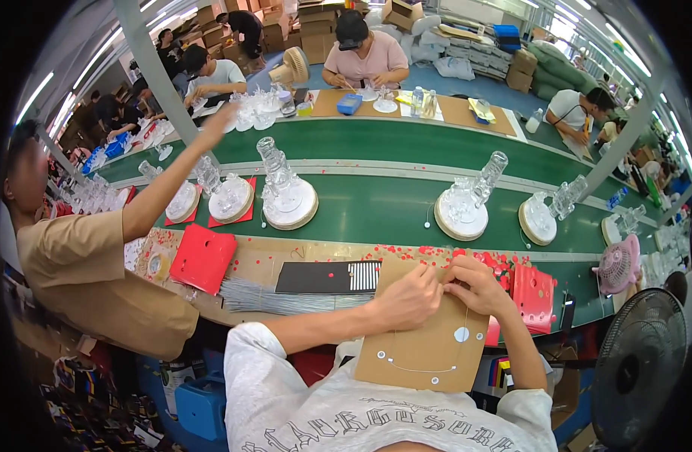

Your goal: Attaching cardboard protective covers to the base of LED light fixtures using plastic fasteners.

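A brown cardboard sheet leans against my front, its upper end over the bench edge. Near the top of the sheet, my left hand is closed in a pinch. Just to its right my right hand is closed too, its fingertips almost meeting the left ones. Whatever lies between the fingers is too small to make out. Lower on the sheet, a thin wire curves between small white round pieces, and a larger pale disc sits at the right.
Behind the bench, a green conveyor carries clear figures on round white bases. Red sheets, a black board and thin wires lie leftward. A co-worker's arm reaches over the belt. A black fan stands right.
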A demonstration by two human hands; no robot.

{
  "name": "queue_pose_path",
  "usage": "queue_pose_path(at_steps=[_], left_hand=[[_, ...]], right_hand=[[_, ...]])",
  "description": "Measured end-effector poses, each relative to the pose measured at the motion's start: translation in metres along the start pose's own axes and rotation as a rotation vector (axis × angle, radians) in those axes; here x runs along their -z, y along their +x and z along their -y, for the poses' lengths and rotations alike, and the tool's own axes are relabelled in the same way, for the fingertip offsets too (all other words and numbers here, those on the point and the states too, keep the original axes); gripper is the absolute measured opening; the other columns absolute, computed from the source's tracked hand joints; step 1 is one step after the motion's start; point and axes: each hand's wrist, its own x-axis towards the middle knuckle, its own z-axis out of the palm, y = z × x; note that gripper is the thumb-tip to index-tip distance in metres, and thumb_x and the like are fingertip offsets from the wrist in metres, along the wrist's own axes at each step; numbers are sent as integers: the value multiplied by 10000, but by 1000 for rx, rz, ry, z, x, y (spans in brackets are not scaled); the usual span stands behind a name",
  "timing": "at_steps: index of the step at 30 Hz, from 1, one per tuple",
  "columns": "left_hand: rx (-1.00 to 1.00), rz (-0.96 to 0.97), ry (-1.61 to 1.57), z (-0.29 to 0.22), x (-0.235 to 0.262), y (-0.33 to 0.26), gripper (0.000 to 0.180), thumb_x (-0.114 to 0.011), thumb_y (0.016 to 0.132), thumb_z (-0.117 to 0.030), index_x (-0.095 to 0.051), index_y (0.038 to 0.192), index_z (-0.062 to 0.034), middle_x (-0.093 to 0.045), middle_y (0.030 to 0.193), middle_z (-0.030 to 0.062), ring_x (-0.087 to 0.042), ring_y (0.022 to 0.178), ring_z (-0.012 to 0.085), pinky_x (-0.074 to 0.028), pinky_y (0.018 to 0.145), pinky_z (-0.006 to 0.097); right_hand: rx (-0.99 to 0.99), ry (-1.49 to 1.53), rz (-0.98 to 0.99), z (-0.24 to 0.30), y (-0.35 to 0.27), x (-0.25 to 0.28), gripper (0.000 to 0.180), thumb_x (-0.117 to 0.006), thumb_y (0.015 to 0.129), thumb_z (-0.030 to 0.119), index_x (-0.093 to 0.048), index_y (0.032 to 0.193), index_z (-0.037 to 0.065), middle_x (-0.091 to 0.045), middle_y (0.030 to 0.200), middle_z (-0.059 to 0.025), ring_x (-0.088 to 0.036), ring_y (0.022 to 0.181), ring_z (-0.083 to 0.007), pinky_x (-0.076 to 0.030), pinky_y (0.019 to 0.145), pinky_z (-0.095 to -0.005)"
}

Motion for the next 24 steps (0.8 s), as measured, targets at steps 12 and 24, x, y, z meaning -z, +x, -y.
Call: queue_pose_path(at_steps=[12,24], left_hand=[[391,21,26,-50,-9,26,237,-600,794,-148,-685,838,69,-609,681,122,-537,701,229,-394,646,357],[107,24,-474,2,11,7,284,-669,771,-112,-649,1005,47,-630,907,136,-596,856,292,-458,820,419]], right_hand=[[-92,123,466,-22,44,28,67,-679,824,60,-637,861,24,-572,765,-90,-562,731,-259,-451,656,-397],[-200,156,-169,-4,-11,-1,151,-799,773,58,-666,832,18,-608,789,-81,-603,665,-196,-479,572,-328]])
